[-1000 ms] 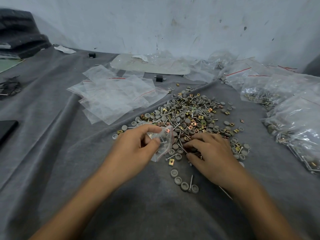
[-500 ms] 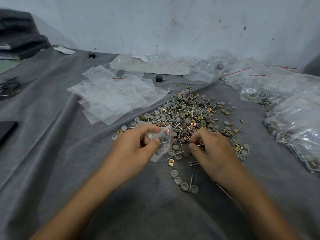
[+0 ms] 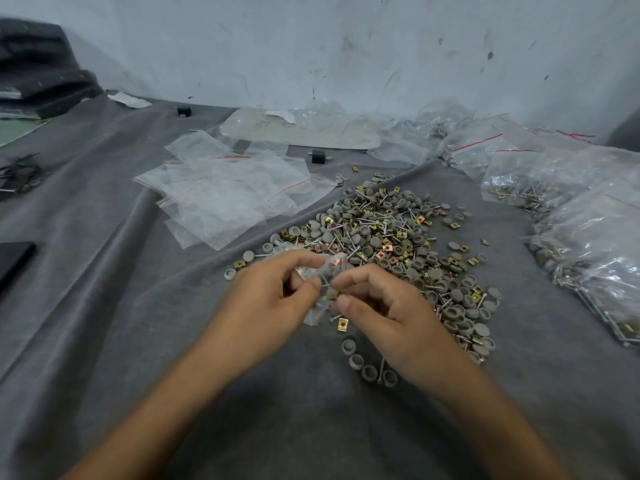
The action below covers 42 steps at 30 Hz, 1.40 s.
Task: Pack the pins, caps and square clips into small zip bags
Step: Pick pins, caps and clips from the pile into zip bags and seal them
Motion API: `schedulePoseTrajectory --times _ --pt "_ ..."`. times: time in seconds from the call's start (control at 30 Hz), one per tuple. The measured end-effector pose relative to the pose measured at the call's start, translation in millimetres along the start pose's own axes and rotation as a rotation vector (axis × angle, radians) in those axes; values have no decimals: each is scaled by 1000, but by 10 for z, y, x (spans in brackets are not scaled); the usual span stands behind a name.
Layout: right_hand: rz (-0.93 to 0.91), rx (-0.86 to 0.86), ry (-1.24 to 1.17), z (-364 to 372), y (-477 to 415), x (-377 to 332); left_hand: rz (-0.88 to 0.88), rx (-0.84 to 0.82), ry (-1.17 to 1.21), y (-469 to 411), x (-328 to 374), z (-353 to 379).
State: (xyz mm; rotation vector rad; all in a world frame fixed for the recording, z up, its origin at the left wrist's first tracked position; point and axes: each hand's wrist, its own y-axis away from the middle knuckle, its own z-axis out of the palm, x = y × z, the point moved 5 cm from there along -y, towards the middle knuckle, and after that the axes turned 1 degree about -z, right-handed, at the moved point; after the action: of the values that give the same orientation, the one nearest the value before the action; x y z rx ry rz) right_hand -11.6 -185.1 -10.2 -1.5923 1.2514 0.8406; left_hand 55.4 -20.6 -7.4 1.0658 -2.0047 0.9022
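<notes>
Centre frame, zip bag (image 3: 320, 271): small, clear, raised just off the cloth, pinched between thumb and fingers of left hand (image 3: 266, 306).
Right hand (image 3: 384, 310): thumb and forefinger pinch a brass square clip (image 3: 333, 294) at the bag's edge.
Pile (image 3: 388, 237): pins, caps, clips mixed, just behind both hands.
Empty bags (image 3: 225, 188): upper left of pile.
Filled bags (image 3: 588, 220): right edge.
Cloth (image 3: 104, 306): grey, wrinkled.
</notes>
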Motion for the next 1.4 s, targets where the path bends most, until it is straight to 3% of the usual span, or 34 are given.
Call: schedulePoseTrajectory --times 0.13,0.33,0.5,0.9,1.0,1.1,1.2,1.3,1.4 --pt "32 13 -10 -78 -5 6 -17 14 7 -18 -11 -14" --pt "64 -107 645 -120 19 132 -38 18 27 -7 -13 -27" --pt "120 -125 789 -48 -6 152 -44 17 29 -5 12 -30" --pt "21 -111 734 -18 -1 104 -55 16 11 -6 8 -23" --pt "-23 -22 695 -59 6 66 -47 14 15 -7 13 -29" --pt "-36 145 575 -159 -7 6 -35 17 14 -13 3 -30" --pt "-24 269 303 -213 -6 -22 -20 10 10 -10 -7 -6" --pt "-18 258 139 -132 -8 -28 -3 3 16 0 -10 18" --pt "-40 272 167 -68 -24 -19 -8 4 20 0 -6 17"
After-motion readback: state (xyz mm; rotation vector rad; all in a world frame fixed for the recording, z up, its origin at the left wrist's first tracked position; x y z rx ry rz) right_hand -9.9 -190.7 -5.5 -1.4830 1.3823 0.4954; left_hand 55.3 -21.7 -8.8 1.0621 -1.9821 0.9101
